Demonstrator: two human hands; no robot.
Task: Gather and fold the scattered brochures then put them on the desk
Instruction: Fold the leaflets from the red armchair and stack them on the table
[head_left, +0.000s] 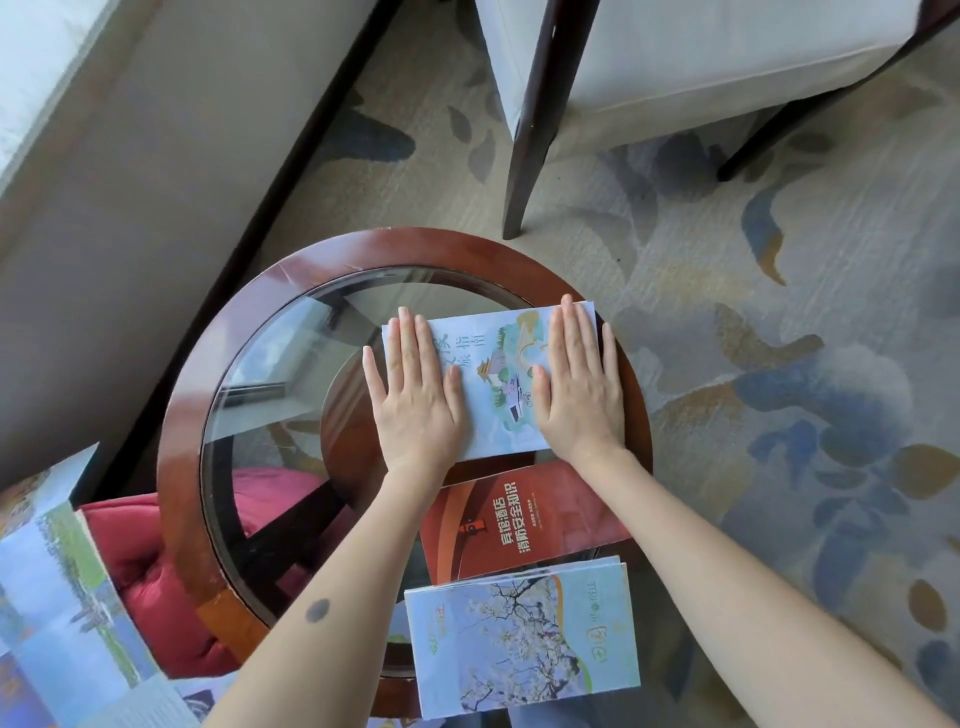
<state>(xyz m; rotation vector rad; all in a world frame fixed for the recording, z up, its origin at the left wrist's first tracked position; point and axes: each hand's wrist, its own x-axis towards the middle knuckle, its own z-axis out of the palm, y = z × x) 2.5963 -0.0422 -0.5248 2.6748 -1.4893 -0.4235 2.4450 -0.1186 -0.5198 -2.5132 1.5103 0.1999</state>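
Observation:
A folded light-blue brochure (496, 374) with a drawn landscape lies on the round glass-topped table (218, 332). My left hand (413, 395) presses flat on its left part, fingers straight. My right hand (579, 384) presses flat on its right part. Nearer to me lie a folded red brochure (509, 525) and a folded blue-green brochure (524, 639) with blossom branches, which overhangs the table's near edge.
An unfolded brochure (57, 597) with photo panels lies at the lower left, next to a red cushion (150, 577). A white upholstered chair (675, 57) with dark legs stands beyond the table on patterned carpet. A wall and dark skirting run along the left.

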